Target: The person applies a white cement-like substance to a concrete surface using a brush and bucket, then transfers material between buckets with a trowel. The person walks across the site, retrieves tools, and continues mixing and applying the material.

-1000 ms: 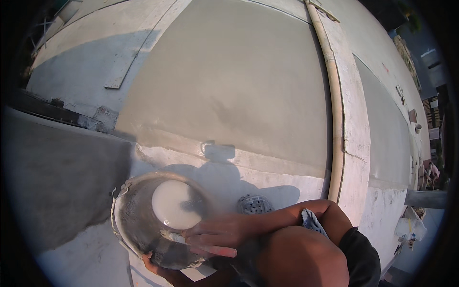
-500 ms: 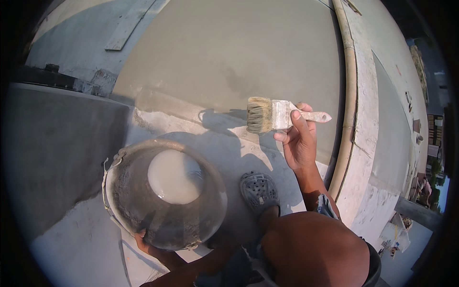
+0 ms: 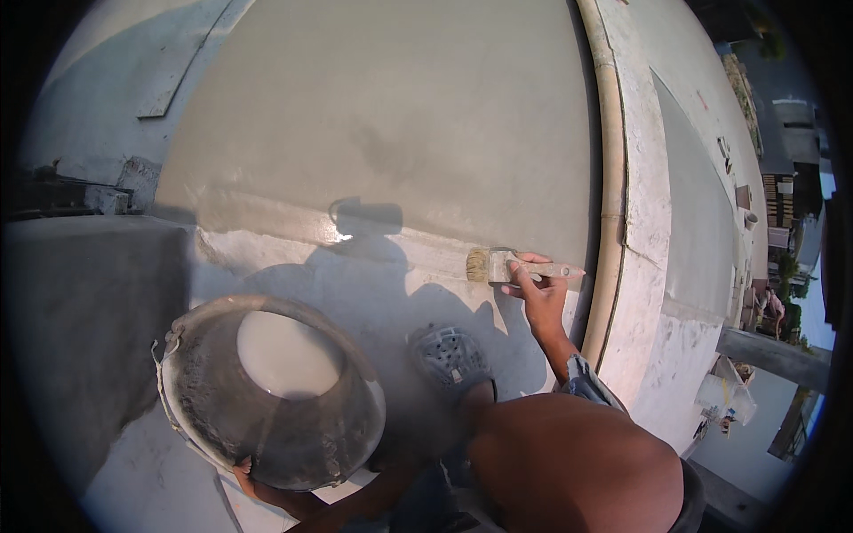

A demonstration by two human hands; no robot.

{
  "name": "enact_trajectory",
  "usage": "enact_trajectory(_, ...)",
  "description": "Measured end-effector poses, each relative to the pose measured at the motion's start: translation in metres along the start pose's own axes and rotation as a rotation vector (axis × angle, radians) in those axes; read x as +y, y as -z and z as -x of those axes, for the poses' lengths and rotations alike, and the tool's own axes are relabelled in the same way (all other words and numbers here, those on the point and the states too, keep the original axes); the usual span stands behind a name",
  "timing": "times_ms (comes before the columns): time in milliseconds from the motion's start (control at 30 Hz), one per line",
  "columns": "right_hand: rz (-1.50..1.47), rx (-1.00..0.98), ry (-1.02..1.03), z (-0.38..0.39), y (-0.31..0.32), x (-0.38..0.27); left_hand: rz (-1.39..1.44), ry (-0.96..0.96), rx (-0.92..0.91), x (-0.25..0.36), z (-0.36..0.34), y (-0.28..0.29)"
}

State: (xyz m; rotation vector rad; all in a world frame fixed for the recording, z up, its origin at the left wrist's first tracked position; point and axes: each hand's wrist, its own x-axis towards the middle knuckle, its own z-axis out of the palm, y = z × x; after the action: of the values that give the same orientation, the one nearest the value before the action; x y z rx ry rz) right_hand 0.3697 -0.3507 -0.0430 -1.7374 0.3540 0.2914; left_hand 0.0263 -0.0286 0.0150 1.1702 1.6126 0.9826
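Note:
My right hand (image 3: 539, 293) is closed on a flat paintbrush (image 3: 500, 265) with a pale handle and stiff tan bristles. The bristles lie at the lower edge of a smooth grey plastered surface (image 3: 373, 115), along a rough pale strip; whether they touch it is hard to tell. My left hand (image 3: 247, 475) grips the near-left side of a dark, cement-crusted bucket (image 3: 204, 417), mostly hidden behind it. Inside the bucket is milky pale liquid (image 3: 284, 351). My foot in a grey perforated clog (image 3: 444, 355) stands between bucket and brush, beside my bare knee.
A bamboo pole (image 3: 610, 195) on a pale board runs along the right of the plaster. A plank (image 3: 160, 98) is at upper left, a dark grey block (image 3: 89, 311) left of the bucket. A person (image 3: 769, 306) and assorted building clutter are at the far right.
My right hand lifted the brush out of the bucket, then moved it farther away, onto or near the plaster's lower edge. My left hand stays on the bucket.

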Motion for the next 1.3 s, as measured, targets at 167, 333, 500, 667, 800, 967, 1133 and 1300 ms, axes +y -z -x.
enact_trajectory(167,0.241,0.304,0.052,0.019,0.087,-0.009,-0.037,0.013,-0.071,-0.022,-0.009,0.021)
enact_trajectory(333,0.063,0.107,0.089,0.021,0.011,-0.008,-0.102,-0.026,-0.021,-0.008,-0.003,0.01)
enact_trajectory(500,0.046,0.089,0.024,0.014,0.017,0.011,-0.288,-0.098,-0.079,-0.047,-0.031,0.049)
enact_trajectory(667,0.529,0.354,0.114,0.012,0.127,-0.012,-0.474,-0.209,-0.09,-0.05,-0.037,0.06)
enact_trajectory(800,0.862,0.348,0.298,0.018,0.139,-0.024,-0.604,-0.329,-0.096,-0.049,-0.04,0.068)
enact_trajectory(967,1.286,0.33,0.472,0.014,0.134,-0.007,-0.558,-0.346,-0.077,-0.056,-0.043,0.079)
enact_trajectory(1133,1.453,0.426,0.497,0.01,0.123,0.014,-0.592,-0.382,-0.067,-0.06,-0.045,0.084)
enact_trajectory(1300,1.28,0.26,0.459,0.008,0.114,0.007,-0.692,-0.428,-0.026,-0.073,-0.051,0.106)
